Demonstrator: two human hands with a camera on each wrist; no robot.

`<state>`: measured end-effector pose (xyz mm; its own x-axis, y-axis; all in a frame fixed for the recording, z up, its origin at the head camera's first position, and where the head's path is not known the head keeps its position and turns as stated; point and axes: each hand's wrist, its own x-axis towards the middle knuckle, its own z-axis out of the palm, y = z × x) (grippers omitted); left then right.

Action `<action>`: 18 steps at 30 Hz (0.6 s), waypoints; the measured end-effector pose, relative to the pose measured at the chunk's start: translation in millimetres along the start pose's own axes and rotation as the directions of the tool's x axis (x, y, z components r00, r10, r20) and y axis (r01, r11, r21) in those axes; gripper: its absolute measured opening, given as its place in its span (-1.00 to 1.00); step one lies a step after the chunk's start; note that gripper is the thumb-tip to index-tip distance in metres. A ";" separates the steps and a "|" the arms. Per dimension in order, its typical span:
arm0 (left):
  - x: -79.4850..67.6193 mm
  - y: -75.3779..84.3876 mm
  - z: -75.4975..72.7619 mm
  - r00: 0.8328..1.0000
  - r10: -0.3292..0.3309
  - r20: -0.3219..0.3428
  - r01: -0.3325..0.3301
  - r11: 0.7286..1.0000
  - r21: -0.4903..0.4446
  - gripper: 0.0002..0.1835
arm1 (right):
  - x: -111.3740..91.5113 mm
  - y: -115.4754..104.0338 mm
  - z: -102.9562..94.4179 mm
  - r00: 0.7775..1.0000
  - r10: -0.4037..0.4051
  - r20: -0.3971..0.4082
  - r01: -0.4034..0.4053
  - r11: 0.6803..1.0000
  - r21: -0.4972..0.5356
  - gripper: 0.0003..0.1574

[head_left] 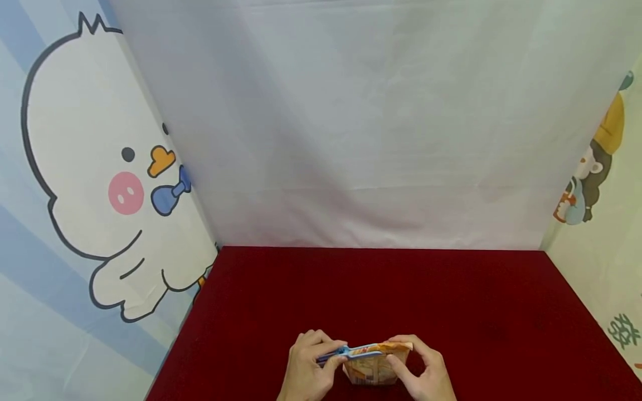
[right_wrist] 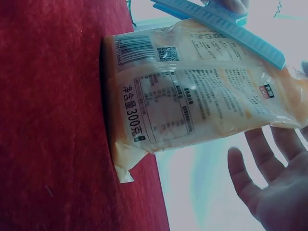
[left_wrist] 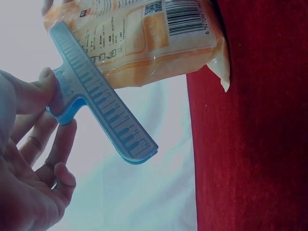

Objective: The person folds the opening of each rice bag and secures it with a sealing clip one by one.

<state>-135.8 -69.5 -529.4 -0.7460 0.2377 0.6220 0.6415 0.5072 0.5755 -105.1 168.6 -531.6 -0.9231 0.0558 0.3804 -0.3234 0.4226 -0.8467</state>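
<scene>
An orange and white plastic food bag point(head_left: 370, 372) stands on the red table, its printed back with a barcode facing the wrist cameras. My left hand point(head_left: 310, 365) pinches the handle of a light blue bag clip point(left_wrist: 103, 98) between thumb and fingers. The clip's long bar, marked with a scale, lies slantwise across the upper part of the bag, one end sticking out past the bag's side. Whether its bars are closed on the plastic cannot be told. At the bag's upper right, my right hand point(head_left: 423, 372) pinches the folded top edge with thumb and forefinger; its other fingers point(right_wrist: 262, 154) are spread.
A dark red cloth point(head_left: 281, 295) covers the table. Behind it hangs a plain white curtain point(head_left: 381, 122). A panel with a cartoon duck point(head_left: 85, 167) borders the left side, and a pale panel with a cartoon figure point(head_left: 592, 172) the right.
</scene>
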 end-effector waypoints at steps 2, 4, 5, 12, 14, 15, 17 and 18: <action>0.7 0.4 -0.1 1.000 0.007 -0.002 -0.007 1.000 0.002 -0.78 | 0.8 -0.5 1.0 1.000 0.019 -0.017 -0.019 1.000 0.013 -0.74; 1.5 1.1 0.0 1.000 0.013 -0.005 -0.013 1.000 0.000 -0.78 | 1.9 -1.6 2.3 0.998 0.043 -0.041 -0.042 0.999 0.028 -0.77; 1.8 1.6 0.1 1.000 0.009 0.000 -0.009 1.000 -0.005 -0.78 | 2.2 -1.9 2.9 0.997 0.047 -0.054 -0.046 0.998 0.035 -0.77; 4.9 6.4 0.6 1.000 -0.020 0.022 0.021 0.999 -0.046 -0.75 | 3.9 1.5 5.5 0.991 -0.087 -0.100 0.094 0.993 0.068 -0.70; 5.8 7.5 1.1 1.000 -0.016 0.014 0.017 0.998 -0.054 -0.75 | 4.3 3.7 5.2 0.988 -0.126 -0.095 0.133 0.989 0.070 -0.66; 6.1 7.9 1.5 1.000 -0.017 0.014 0.018 0.998 -0.057 -0.75 | 4.4 4.6 4.9 0.986 -0.141 -0.090 0.148 0.986 0.072 -0.64; 6.6 8.7 2.7 1.000 -0.011 0.013 0.011 0.998 -0.063 -0.75 | 4.1 6.3 4.0 0.985 -0.158 -0.074 0.164 0.984 0.074 -0.60; 6.7 9.3 3.3 1.000 -0.009 0.013 0.010 0.998 -0.065 -0.76 | 3.8 7.2 3.6 0.983 -0.170 -0.069 0.175 0.982 0.073 -0.58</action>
<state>-135.4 -60.4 -521.6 -0.7540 0.2439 0.6099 0.6445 0.4543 0.6150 -111.6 168.7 -537.6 -0.8381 0.0452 0.5436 -0.4942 0.3591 -0.7917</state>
